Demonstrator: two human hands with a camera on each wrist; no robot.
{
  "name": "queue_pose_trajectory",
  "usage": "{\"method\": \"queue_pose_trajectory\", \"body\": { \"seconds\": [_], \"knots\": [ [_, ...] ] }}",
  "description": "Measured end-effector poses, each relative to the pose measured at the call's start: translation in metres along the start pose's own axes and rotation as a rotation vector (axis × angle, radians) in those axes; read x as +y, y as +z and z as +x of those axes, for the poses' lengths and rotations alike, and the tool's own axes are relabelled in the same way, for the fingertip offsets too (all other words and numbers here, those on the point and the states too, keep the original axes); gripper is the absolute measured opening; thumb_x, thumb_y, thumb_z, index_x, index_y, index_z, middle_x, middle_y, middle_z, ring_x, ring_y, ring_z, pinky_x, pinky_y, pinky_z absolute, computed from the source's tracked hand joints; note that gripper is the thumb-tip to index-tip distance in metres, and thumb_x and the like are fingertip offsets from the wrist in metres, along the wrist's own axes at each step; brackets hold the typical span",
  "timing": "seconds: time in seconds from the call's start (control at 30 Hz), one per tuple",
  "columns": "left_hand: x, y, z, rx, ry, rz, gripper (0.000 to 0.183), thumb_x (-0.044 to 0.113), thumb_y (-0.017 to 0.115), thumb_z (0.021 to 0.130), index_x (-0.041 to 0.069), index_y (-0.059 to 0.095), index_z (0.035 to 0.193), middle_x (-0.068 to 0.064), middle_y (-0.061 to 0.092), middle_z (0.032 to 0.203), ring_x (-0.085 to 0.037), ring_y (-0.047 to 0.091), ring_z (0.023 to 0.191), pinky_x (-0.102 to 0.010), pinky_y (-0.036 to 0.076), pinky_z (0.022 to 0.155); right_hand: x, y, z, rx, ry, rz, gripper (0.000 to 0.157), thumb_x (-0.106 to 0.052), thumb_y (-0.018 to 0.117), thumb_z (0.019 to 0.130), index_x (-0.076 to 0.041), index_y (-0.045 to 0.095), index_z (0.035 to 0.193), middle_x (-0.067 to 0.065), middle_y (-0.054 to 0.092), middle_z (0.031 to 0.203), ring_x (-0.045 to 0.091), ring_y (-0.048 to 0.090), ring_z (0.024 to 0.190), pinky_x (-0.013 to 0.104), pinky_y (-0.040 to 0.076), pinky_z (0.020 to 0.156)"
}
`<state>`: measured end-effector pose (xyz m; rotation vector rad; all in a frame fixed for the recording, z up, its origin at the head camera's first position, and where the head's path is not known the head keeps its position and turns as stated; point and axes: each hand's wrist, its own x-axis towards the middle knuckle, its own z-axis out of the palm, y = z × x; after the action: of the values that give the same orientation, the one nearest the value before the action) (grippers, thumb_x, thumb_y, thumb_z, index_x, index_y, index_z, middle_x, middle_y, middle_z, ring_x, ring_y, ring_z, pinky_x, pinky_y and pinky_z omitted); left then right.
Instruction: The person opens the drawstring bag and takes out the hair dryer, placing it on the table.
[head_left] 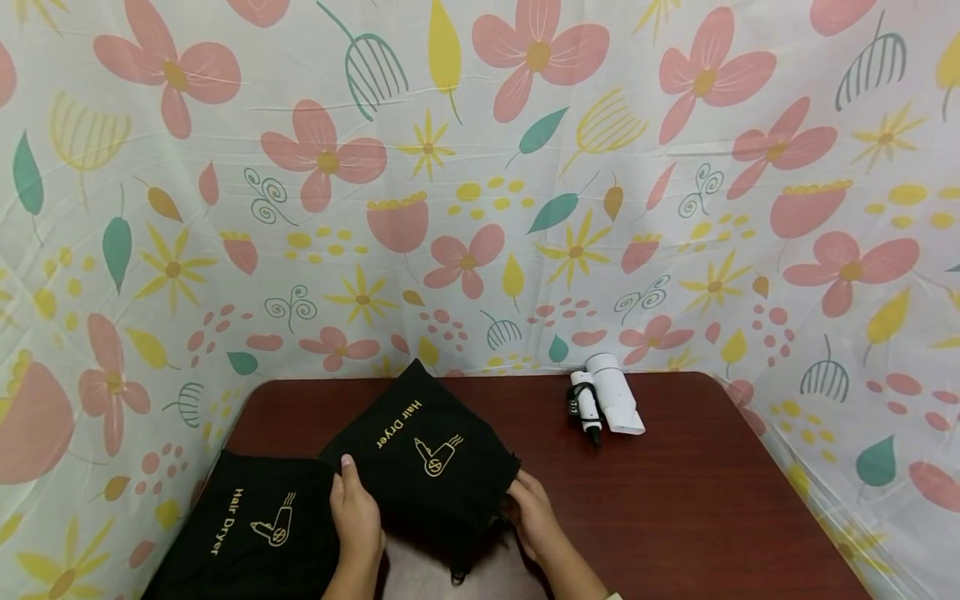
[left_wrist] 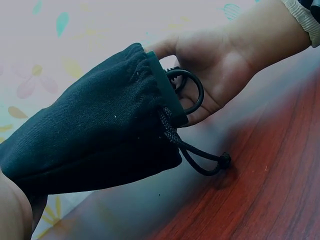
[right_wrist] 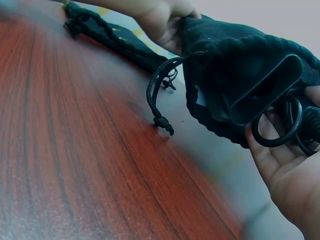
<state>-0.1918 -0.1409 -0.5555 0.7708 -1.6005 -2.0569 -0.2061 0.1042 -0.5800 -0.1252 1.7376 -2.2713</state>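
In the head view a black drawstring bag [head_left: 442,492], printed "Hair Dryer" in gold, is raised and tilted between both hands. My left hand [head_left: 356,515] grips its left side, thumb in front and fingers behind. At the mouth, on the right, is my right hand [head_left: 536,515]. The right wrist view looks into that mouth: a dark hair dryer [right_wrist: 295,65] with a hollow oval end sits partly inside. Its hanging ring [right_wrist: 276,142] and ribbed cord sleeve [right_wrist: 313,120] lie between my right thumb and fingers. A knotted drawstring [left_wrist: 200,167] dangles from the bag.
A second black "Hair Dryer" bag [head_left: 255,508] lies at the table's left. Toward the back right of the brown table [head_left: 675,500] rests a white folded hair dryer [head_left: 615,400] with a black cord. A flower-patterned curtain [head_left: 465,208] hangs behind and at the sides.
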Motion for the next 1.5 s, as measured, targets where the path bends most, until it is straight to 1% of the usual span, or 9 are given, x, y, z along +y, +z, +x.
{"method": "queue_pose_trajectory", "body": {
  "seconds": [0.17,0.43,0.6,0.73,0.83,0.97,1.23,1.43,1.5],
  "knots": [
    [0.0001,-0.0006,0.0005,-0.006,0.002,-0.025,0.050,0.049,0.038,0.108,0.004,0.059,0.113,0.013,0.065,0.092,-0.003,0.063,0.083,-0.020,0.050,0.074,-0.0007,-0.0014,0.0001,-0.016,0.010,-0.011,0.020,-0.028,0.052,0.104,-0.021,0.070,0.109,-0.008,0.073,0.098,0.011,0.070,0.090,0.037,0.056,0.088],
    [0.0009,-0.0010,0.0010,0.000,-0.006,-0.031,0.049,0.050,0.038,0.107,0.006,0.059,0.110,0.013,0.065,0.092,-0.004,0.062,0.082,-0.020,0.050,0.074,-0.0016,-0.0032,0.0002,-0.034,0.009,-0.005,0.019,-0.020,0.052,0.102,-0.022,0.070,0.104,-0.008,0.071,0.094,0.010,0.068,0.086,0.035,0.055,0.084],
    [0.0005,-0.0020,0.0014,-0.009,-0.019,-0.032,0.051,0.053,0.037,0.106,0.007,0.058,0.114,0.012,0.065,0.098,-0.003,0.063,0.086,-0.020,0.050,0.076,-0.0024,-0.0030,-0.0018,-0.002,0.011,0.008,0.034,-0.011,0.050,0.097,-0.016,0.063,0.128,-0.009,0.071,0.105,0.010,0.067,0.087,0.032,0.053,0.083],
    [0.0001,-0.0025,0.0022,-0.011,-0.024,-0.042,0.053,0.053,0.037,0.107,0.007,0.058,0.121,0.012,0.065,0.103,-0.001,0.062,0.090,-0.018,0.050,0.079,-0.0040,-0.0026,-0.0026,0.013,0.022,-0.004,0.056,-0.011,0.049,0.097,-0.007,0.042,0.152,-0.009,0.068,0.117,0.012,0.066,0.090,0.032,0.052,0.083],
    [-0.0002,-0.0025,0.0033,-0.003,-0.023,-0.050,0.053,0.052,0.036,0.107,0.006,0.057,0.124,0.012,0.064,0.106,-0.001,0.062,0.092,-0.017,0.049,0.081,-0.0047,-0.0031,-0.0020,0.007,0.025,-0.024,0.062,-0.011,0.050,0.097,-0.004,0.032,0.157,-0.008,0.067,0.120,0.013,0.067,0.089,0.033,0.054,0.084],
    [0.0000,-0.0025,0.0047,0.007,-0.024,-0.057,0.054,0.051,0.036,0.107,0.005,0.057,0.126,0.011,0.065,0.106,-0.001,0.062,0.091,-0.017,0.049,0.081,-0.0057,-0.0039,-0.0015,0.002,0.030,-0.027,0.065,-0.012,0.050,0.097,-0.005,0.029,0.158,-0.006,0.068,0.117,0.013,0.066,0.083,0.034,0.054,0.084],
    [0.0020,-0.0030,0.0043,0.012,-0.027,-0.056,0.057,0.051,0.034,0.108,0.004,0.054,0.135,0.001,0.064,0.120,0.002,0.060,0.094,-0.016,0.047,0.084,-0.0050,-0.0049,-0.0006,0.005,0.009,-0.002,0.052,-0.011,0.052,0.098,-0.009,0.043,0.149,-0.006,0.068,0.115,0.013,0.067,0.084,0.035,0.055,0.084],
    [0.0032,-0.0036,0.0038,0.002,-0.028,-0.050,0.059,0.052,0.033,0.108,0.005,0.051,0.140,-0.008,0.059,0.131,0.002,0.058,0.098,-0.016,0.044,0.086,-0.0030,-0.0070,0.0000,0.020,0.022,-0.001,0.045,-0.012,0.053,0.097,-0.019,0.053,0.141,-0.005,0.069,0.114,0.014,0.067,0.086,0.036,0.055,0.083],
    [0.0031,-0.0038,0.0042,-0.002,-0.028,-0.056,0.059,0.053,0.033,0.107,0.007,0.051,0.140,-0.006,0.060,0.130,0.002,0.058,0.099,-0.015,0.044,0.087,-0.0033,-0.0074,-0.0001,0.021,0.031,-0.001,0.045,-0.012,0.053,0.097,-0.020,0.054,0.141,-0.006,0.069,0.114,0.014,0.068,0.088,0.036,0.055,0.083]
  ]
}}
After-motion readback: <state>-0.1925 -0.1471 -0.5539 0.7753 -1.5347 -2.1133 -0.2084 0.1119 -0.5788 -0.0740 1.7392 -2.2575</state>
